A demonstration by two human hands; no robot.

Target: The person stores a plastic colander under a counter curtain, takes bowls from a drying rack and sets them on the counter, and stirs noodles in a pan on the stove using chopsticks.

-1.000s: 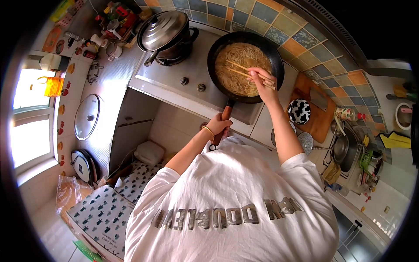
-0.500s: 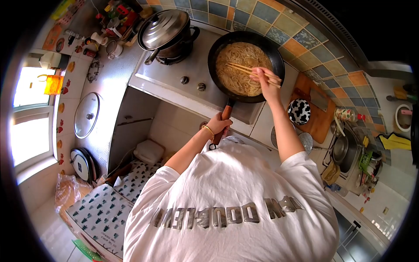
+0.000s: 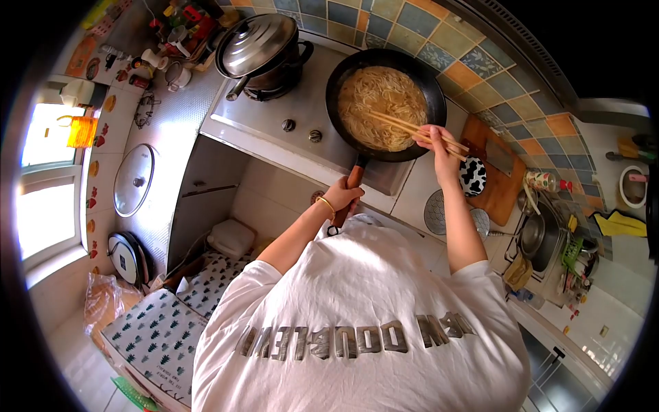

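A black frying pan (image 3: 336,79) sits on the right burner of the stove, holding noodles (image 3: 374,96) in brownish broth. My left hand (image 3: 341,198) is wrapped around the pan's wooden handle (image 3: 356,175), a yellow bracelet at the wrist. Over the pan's right rim, my right hand (image 3: 439,145) pinches a pair of wooden chopsticks (image 3: 405,126). Their tips reach down to the noodles near the middle of the pan.
A lidded pot (image 3: 257,51) stands on the left burner. Right of the pan are a cow-patterned container (image 3: 472,176), a cutting board (image 3: 504,196) and a cleaver (image 3: 500,157). A glass lid (image 3: 134,180) lies on the left counter; the sink (image 3: 546,237) is at far right.
My right hand has moved right and slightly down with the chopsticks, from above the noodles to the pan's right edge. My left hand stays on the handle.
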